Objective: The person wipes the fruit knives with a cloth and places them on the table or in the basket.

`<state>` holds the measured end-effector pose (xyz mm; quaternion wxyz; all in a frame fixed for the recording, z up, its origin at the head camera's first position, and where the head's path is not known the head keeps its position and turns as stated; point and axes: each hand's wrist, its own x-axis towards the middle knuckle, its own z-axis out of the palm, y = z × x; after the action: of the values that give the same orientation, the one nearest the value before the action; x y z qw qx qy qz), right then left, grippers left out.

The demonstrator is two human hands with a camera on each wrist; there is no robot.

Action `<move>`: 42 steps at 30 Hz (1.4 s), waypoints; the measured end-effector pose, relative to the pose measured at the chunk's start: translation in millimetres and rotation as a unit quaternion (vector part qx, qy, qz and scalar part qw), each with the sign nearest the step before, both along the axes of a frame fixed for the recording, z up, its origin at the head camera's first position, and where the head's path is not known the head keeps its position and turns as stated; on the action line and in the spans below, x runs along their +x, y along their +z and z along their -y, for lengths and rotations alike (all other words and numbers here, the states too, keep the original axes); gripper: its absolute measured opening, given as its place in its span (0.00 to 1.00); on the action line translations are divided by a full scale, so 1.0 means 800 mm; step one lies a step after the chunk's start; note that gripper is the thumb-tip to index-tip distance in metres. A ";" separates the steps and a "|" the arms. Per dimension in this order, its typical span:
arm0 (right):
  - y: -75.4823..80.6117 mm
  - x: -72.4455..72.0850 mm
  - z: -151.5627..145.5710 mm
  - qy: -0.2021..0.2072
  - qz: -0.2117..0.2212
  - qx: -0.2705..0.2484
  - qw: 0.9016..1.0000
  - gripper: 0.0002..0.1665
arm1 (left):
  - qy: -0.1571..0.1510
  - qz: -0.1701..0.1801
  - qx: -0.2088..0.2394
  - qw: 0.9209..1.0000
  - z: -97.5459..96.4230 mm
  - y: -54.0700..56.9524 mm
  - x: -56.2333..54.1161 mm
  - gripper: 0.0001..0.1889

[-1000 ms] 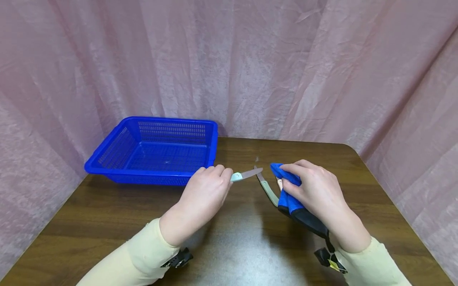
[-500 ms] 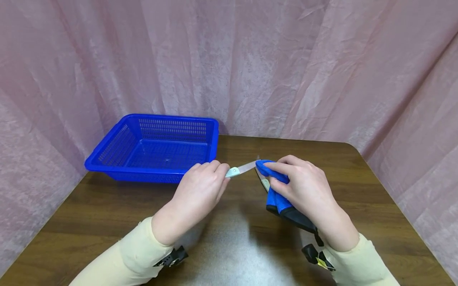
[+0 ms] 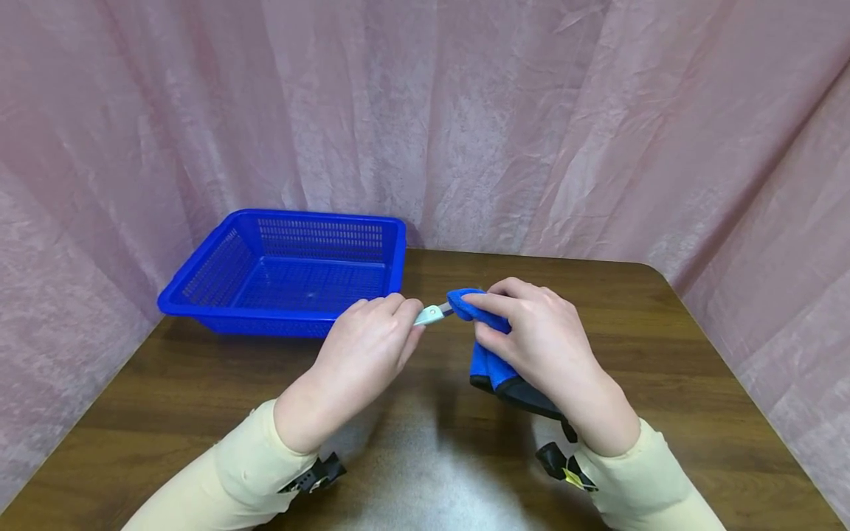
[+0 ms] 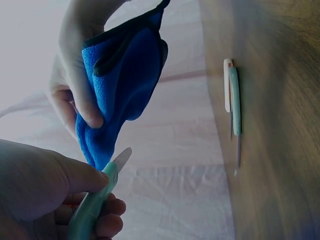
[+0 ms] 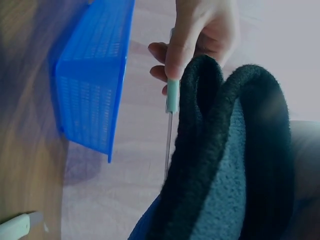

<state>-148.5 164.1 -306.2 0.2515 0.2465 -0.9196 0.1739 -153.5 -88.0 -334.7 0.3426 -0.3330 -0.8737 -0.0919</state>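
My left hand [image 3: 368, 339] grips a small knife by its mint-green handle [image 3: 429, 316], blade pointing right. In my right hand [image 3: 544, 335] is a folded blue cloth [image 3: 488, 365] with black edging, pinched between thumb and fingers. The cloth's tip overlaps most of the blade in the head view, and only a short stretch near the handle shows. The left wrist view shows the rounded blade tip [image 4: 123, 157] beside the cloth. A green-handled knife [image 4: 235, 100] and a cream-handled knife [image 4: 227, 87] lie together on the table, hidden in the head view.
A blue plastic basket [image 3: 279, 313] with slotted walls stands at the back left of the brown wooden table [image 3: 664, 354], just beyond my left hand. Pink curtains [image 3: 425, 125] hang behind the table and along its sides.
My right hand has moved left with the cloth, from beside the blade tip to over the blade. My left hand has shifted slightly left with the knife. The lying knives have become hidden.
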 end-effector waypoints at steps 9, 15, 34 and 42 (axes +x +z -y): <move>-0.002 -0.002 0.006 0.011 -0.037 0.008 0.999 0.22 | -0.001 0.005 0.000 1.000 0.002 0.005 0.001 0.09; -0.004 -0.001 0.008 0.014 -0.036 0.015 0.999 0.22 | -0.002 -0.002 0.001 1.000 0.002 0.007 0.003 0.09; -0.010 0.002 0.011 0.028 -0.055 0.016 0.998 0.21 | -0.013 -0.002 -0.004 1.000 -0.002 0.007 0.008 0.10; -0.008 0.002 0.010 0.022 -0.050 0.021 0.998 0.22 | -0.013 0.007 -0.007 1.000 -0.001 0.007 0.010 0.10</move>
<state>-146.9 156.4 -312.4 0.2877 0.2798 -0.9040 0.1474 -145.5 -87.1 -329.3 0.3327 -0.3458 -0.8724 -0.0926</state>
